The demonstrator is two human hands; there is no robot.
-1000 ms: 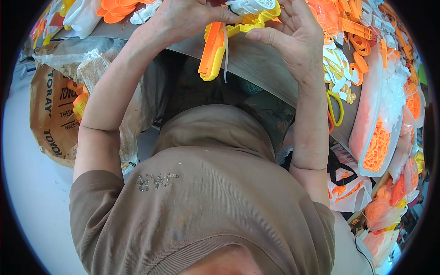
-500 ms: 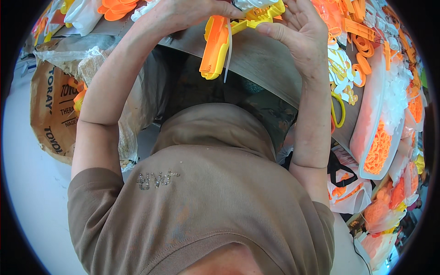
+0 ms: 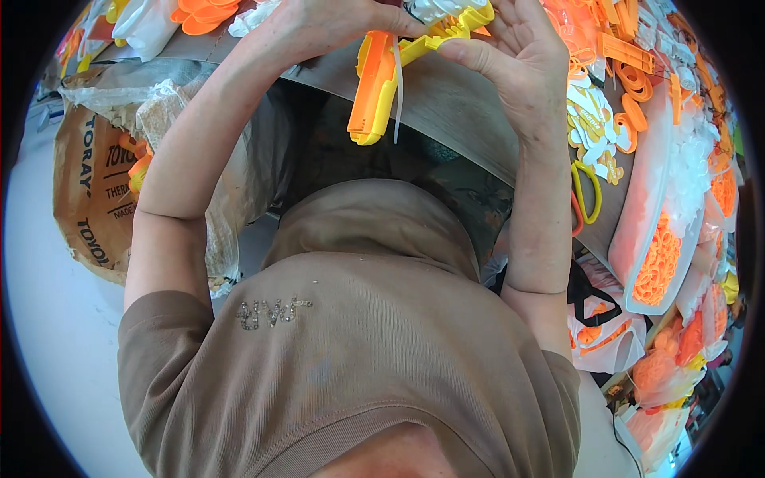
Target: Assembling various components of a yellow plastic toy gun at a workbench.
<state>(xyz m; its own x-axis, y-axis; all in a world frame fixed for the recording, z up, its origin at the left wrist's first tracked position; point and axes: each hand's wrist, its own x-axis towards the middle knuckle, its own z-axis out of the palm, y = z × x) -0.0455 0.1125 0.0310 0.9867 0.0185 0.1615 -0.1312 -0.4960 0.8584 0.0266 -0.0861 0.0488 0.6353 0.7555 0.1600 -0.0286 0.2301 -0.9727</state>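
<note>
Near the top edge I hold a yellow and orange plastic toy gun (image 3: 383, 95) between both hands, its handle hanging down toward me. My left hand (image 3: 343, 22) is closed on its left part, the thumb pressing near the top of the handle; the other fingers are cut off by the frame's edge. My right hand (image 3: 522, 60) grips the yellow body from the right, with the thumb on its lower edge. Beside the handle dangles a thin white strip (image 3: 399, 92). A whitish ribbed part (image 3: 434, 8) shows in the body between my hands.
The table edge (image 3: 454, 103) runs just below my hands. To the right lie white and yellow flat pieces (image 3: 588, 119), yellow-handled scissors (image 3: 590, 195) and a clear bin (image 3: 629, 231) of orange parts. A brown paper sack (image 3: 88, 183) stands at the left; orange scoop-like parts (image 3: 203, 12) lie behind.
The toy gun's handle has dropped slightly in the picture. My right thumb has shifted a little left along the yellow body. Both hands keep their hold.
</note>
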